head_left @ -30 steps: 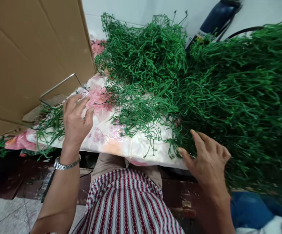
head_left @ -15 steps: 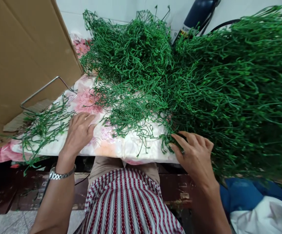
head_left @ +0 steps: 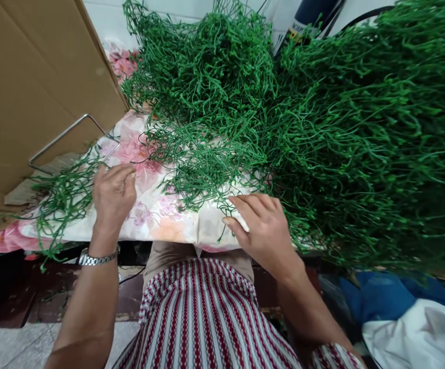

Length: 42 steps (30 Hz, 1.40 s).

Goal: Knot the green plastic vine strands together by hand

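Note:
Thin green plant stems [head_left: 207, 174] with small tips lie in a loose tangle on the flowered tablecloth [head_left: 168, 230]. My left hand [head_left: 115, 192], with a metal watch at the wrist, is over the cloth at the left. Its thumb and forefinger are pressed together; whatever may be between them is too small to make out. Beside it lies a smaller bunch of stems [head_left: 68, 195]. My right hand [head_left: 263, 225] is at the near edge of the middle tangle. Its thumb and fingers are apart, around the ends of a few loose stems, with no firm hold visible.
A tall cardboard sheet [head_left: 45, 66] and a bent metal wire frame [head_left: 63, 136] stand at the left. Big heaps of green stems [head_left: 372, 143] fill the back and right. A dark blue cylinder [head_left: 310, 15] leans at the wall. Blue and white cloth [head_left: 415, 328] lies lower right.
My right hand has moved left from the edge of the large heap to the middle tangle. My left hand has shifted slightly left, and its thumb and forefinger have come together.

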Motion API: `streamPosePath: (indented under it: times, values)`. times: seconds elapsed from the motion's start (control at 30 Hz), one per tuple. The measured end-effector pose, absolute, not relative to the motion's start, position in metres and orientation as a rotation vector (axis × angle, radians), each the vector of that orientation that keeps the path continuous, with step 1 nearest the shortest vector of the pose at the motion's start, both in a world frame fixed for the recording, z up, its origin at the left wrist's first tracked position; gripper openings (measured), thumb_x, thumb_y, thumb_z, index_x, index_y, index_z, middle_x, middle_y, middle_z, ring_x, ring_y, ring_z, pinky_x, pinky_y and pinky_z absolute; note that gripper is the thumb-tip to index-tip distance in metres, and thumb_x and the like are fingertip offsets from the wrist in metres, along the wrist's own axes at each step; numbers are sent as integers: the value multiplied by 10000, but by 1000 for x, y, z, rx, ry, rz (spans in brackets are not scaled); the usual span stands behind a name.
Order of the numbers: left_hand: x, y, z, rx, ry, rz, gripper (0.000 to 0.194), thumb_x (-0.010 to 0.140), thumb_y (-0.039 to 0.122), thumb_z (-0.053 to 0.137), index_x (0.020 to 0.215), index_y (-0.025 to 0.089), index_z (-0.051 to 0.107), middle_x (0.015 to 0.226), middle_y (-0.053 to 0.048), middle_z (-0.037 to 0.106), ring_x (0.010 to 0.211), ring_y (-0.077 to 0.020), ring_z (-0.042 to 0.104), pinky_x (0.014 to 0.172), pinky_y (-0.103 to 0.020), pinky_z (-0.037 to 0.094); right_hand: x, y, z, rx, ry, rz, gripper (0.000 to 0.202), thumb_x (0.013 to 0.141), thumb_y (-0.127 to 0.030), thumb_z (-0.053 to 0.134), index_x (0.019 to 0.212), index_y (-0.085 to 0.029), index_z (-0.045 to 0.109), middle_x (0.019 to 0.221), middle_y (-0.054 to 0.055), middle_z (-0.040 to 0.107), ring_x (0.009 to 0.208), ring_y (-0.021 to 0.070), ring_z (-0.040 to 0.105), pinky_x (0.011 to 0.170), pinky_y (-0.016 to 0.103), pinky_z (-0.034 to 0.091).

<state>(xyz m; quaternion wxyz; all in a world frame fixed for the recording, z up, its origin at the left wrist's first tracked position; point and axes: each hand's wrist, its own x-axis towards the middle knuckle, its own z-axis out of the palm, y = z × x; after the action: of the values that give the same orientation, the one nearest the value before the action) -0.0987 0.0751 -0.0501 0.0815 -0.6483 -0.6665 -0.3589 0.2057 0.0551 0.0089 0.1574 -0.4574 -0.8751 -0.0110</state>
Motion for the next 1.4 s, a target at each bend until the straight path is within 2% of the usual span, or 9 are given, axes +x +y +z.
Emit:
streamPosePath:
  times: [0.13,0.3,0.53,0.73,0.83,0.97,1.17,1.33,1.4]
  values:
    - [-92,70,-42,-1880,-2012,-1027,235,836,223,453,935,152,654,1078,-131,634,1039,-243,559,934,-431,397,179,59,-4,-1352,-2555,-24,351,817,-309,565,1108,-112,575,884,107,650,831,246,517,745,398,365]
    - [-92,68,-30,-1753,-2058,-874,229,811,209,479,957,181,653,1100,-135,614,1125,-296,477,1055,-552,105,172,57,-9,-1246,-2429,53,287,842,-177,475,1101,-139,592,845,83,629,807,223,524,744,388,395]
    - [-116,73,-48,-1910,-2152,-477,320,827,191,408,1088,178,592,1112,-140,624,1138,-320,484,998,-566,212,174,56,0,-944,-2113,292,335,799,-88,493,1108,-185,576,859,58,609,793,170,546,738,344,444]
    - [-106,57,-30,-1687,-1983,-900,209,816,238,501,969,214,641,1128,-76,624,1143,-253,503,1035,-471,264,172,55,1,-836,-2078,263,387,745,-44,537,1106,-180,566,856,55,616,763,166,542,713,347,435]
    - [-79,39,-13,-1712,-1870,-1078,137,778,234,571,880,206,657,1000,-72,660,1087,-255,534,1036,-482,267,167,52,-3,-816,-2090,309,334,752,-48,532,1062,-169,562,847,56,626,754,163,552,696,340,424]
    - [-38,20,2,-2188,-2153,-1540,149,825,259,513,859,177,633,850,-57,642,844,-175,589,790,-319,459,156,44,-11,-784,-2147,356,151,775,-79,513,899,-158,545,775,54,619,725,168,557,686,349,408]
    - [-10,23,-10,-2048,-2810,-2338,236,731,290,618,905,145,551,723,12,558,620,-84,513,564,-182,415,135,33,-18,-485,-2456,255,170,818,-111,492,962,-157,570,855,51,642,846,177,551,812,366,416]
    - [-18,24,-17,-1672,-2909,-2539,241,639,150,641,869,136,570,674,38,555,568,-54,487,519,-146,375,130,38,-11,-308,-2461,439,246,857,-292,503,1007,-112,577,932,87,638,924,192,545,852,367,462]
    - [-24,19,-15,-1574,-2892,-2622,251,645,166,640,887,136,579,668,37,566,552,-55,499,502,-145,384,133,44,-5,-338,-2394,512,230,866,-270,483,990,-102,579,938,92,638,921,184,551,842,365,484]
